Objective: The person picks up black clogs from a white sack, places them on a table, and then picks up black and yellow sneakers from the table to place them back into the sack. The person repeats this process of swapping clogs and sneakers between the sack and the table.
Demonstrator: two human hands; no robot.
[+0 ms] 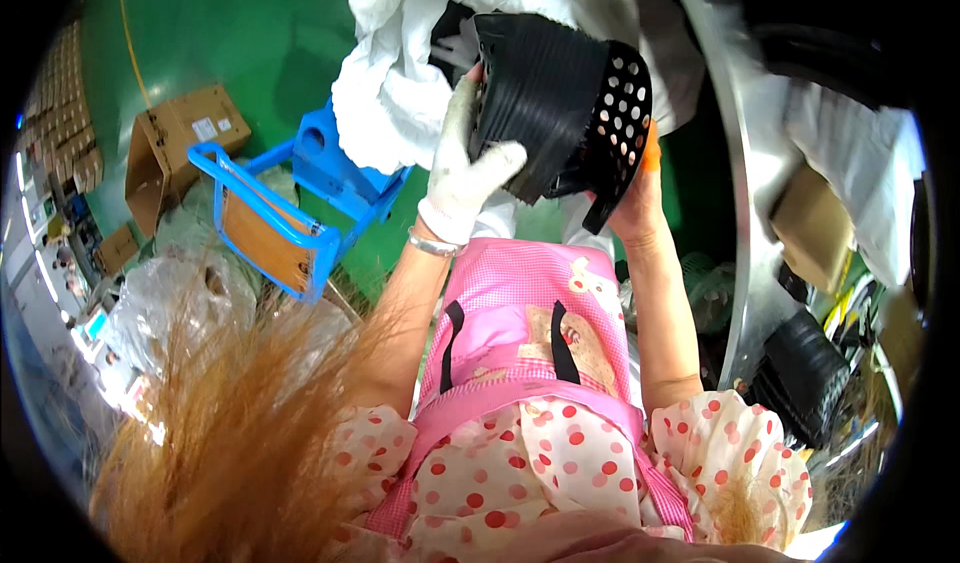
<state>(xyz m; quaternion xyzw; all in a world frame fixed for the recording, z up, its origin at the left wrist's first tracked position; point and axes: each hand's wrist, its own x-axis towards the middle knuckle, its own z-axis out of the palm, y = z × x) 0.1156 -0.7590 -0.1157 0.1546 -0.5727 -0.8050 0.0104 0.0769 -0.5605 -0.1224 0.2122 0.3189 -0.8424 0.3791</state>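
Observation:
A thick stack of nested black plastic pieces is held up in front of me between both hands. Its right-hand piece has a curved face full of round holes. My left hand, in a white glove, grips the stack's left side, thumb across the front. From the right, my right hand holds the perforated end; something orange covers a fingertip, and its other fingers are largely hidden behind the stack. Behind the stack lies a bunched white sack, with more dark pieces partly showing at its mouth.
At left a blue-framed chair stands on the green floor, near an open cardboard box and clear plastic bags. A metal edge runs down the right, with another black stack beyond it.

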